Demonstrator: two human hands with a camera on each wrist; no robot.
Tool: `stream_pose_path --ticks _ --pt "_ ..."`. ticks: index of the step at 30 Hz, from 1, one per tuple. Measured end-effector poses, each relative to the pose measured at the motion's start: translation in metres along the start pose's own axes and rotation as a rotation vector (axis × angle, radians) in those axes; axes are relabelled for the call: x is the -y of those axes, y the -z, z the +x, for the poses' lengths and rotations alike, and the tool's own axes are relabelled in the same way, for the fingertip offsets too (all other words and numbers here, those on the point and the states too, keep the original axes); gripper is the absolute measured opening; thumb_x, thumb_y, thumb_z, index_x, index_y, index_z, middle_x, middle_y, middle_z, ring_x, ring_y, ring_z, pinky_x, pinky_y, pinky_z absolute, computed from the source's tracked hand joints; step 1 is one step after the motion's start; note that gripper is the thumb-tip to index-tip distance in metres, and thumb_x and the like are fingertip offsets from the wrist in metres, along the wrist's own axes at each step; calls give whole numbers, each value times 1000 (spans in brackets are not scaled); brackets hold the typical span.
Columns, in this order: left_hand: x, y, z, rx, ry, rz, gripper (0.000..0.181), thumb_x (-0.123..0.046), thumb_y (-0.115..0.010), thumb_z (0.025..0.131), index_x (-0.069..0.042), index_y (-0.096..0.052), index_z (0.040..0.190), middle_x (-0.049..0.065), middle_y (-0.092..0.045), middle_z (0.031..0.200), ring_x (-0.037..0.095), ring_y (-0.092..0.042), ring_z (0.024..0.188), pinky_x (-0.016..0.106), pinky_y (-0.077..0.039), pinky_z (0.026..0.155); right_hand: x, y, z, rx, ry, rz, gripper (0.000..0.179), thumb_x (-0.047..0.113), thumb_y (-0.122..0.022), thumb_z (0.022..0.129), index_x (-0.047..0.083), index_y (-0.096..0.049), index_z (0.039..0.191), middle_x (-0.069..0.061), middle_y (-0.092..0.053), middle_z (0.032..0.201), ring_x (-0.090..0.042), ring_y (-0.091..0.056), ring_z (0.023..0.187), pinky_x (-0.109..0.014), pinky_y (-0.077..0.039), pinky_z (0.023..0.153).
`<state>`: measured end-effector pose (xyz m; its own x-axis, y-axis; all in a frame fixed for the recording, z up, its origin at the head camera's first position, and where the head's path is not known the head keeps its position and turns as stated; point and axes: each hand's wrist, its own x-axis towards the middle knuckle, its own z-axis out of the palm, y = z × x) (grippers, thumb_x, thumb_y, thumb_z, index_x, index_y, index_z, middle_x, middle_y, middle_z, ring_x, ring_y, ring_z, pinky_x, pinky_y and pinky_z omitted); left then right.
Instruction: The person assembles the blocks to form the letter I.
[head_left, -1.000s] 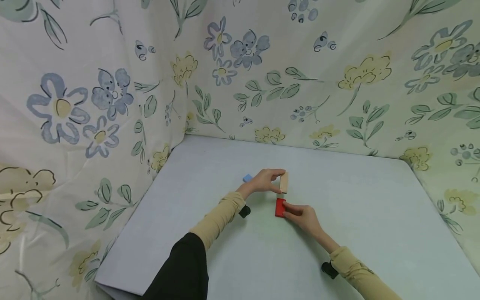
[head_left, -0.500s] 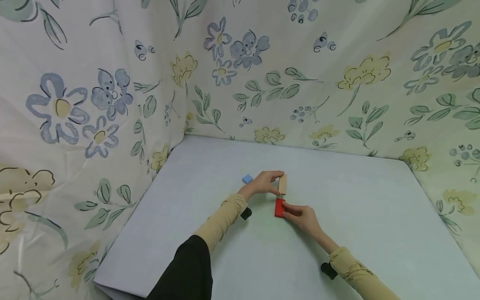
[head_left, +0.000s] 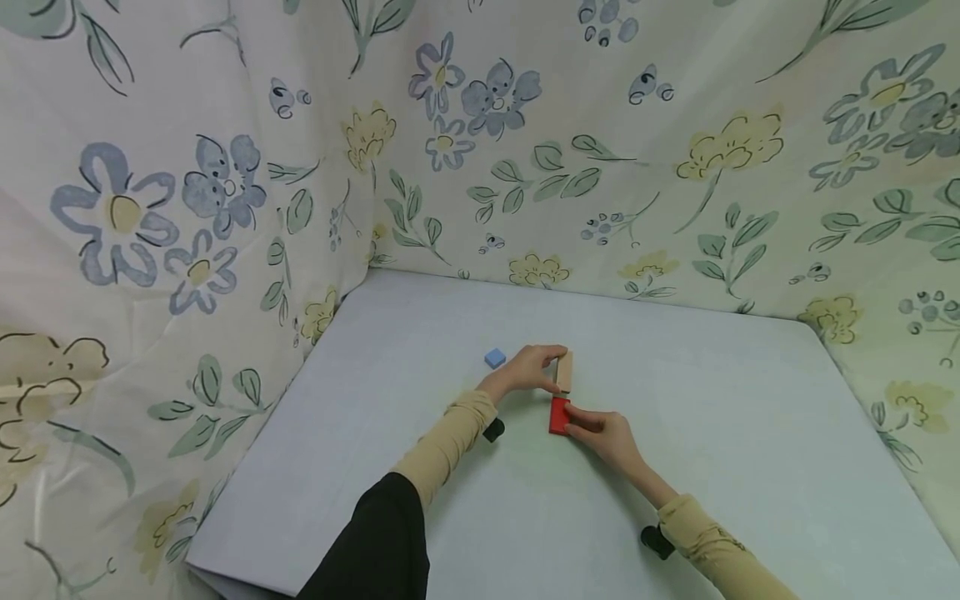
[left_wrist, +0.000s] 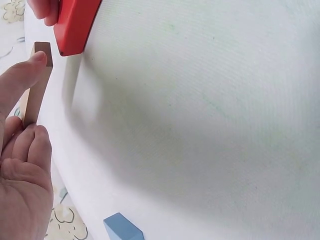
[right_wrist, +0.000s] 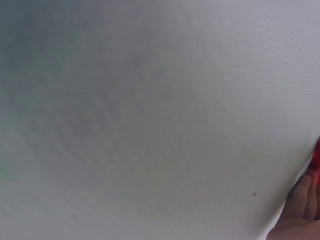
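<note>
My left hand (head_left: 525, 369) grips a plain wooden block (head_left: 565, 372) by its two ends, thumb at the near end and fingers at the far end. Just nearer to me, my right hand (head_left: 611, 435) pinches a red block (head_left: 558, 417) from its right side. In the left wrist view, a small gap separates the end of the wooden block (left_wrist: 35, 100) from the red block (left_wrist: 77, 25). Only a sliver of the red block (right_wrist: 316, 162) shows in the right wrist view, by the fingers at the right edge.
A small blue block (head_left: 494, 357) lies on the white table (head_left: 712, 417), left of and behind my left hand. Floral cloth (head_left: 540, 208) hangs at the back and left of the table. Black devices sit at both wrists.
My left hand has drawn the wooden block slightly toward me, narrowing the gap to the red block. More of the blue block shows. My right hand and the red block stay almost still.
</note>
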<state>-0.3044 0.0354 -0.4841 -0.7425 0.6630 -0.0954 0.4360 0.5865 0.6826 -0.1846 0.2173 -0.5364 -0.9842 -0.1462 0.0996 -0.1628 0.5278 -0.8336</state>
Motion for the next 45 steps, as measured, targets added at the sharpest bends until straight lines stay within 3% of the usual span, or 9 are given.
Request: stream_pose_path --ticks 5,9,17,24,33,45 --pt "2 -1 2 -2 17 34 79 -18 -79 78 -12 -39 146 2 -42 149 21 -50 129 27 -44 105 0 -1 -1 2 -23 13 39 22 -72 84 10 -66 121 -11 -66 119 -28 -61 115 -29 -53 91" --pt "2 -1 2 7 4 62 78 -19 -79 78 -12 -41 145 3 -45 147 20 -52 126 28 -45 104 0 0 -1 5 -22 15 40 22 -71 85 11 -65 122 -10 -65 120 -27 -60 116 -23 -52 90" --pt "1 -2 0 9 -7 104 76 -21 -79 78 -9 -43 143 4 -48 144 19 -55 119 29 -46 101 2 0 -2 3 -14 33 40 20 -71 85 9 -65 122 -10 -65 121 -28 -59 116 -25 -52 91" --pt "1 -4 2 28 -3 131 75 -23 -78 79 -10 -42 143 3 -48 144 18 -54 112 29 -45 101 1 0 -1 3 -14 18 40 21 -72 84 10 -65 122 -9 -66 120 -27 -60 116 -34 -52 93" --pt "0 -4 1 46 13 114 74 -21 -77 80 -9 -42 144 5 -45 147 20 -48 130 31 -40 109 3 0 -2 -9 -26 39 39 20 -74 83 10 -66 120 -10 -66 119 -26 -60 115 -12 -46 87" --pt "2 -9 3 76 38 96 72 -20 -73 83 -9 -38 146 5 -39 151 20 -34 140 32 -31 116 1 -1 0 -9 -14 54 39 19 -73 83 10 -67 120 -12 -66 118 -28 -61 113 -14 -50 86"
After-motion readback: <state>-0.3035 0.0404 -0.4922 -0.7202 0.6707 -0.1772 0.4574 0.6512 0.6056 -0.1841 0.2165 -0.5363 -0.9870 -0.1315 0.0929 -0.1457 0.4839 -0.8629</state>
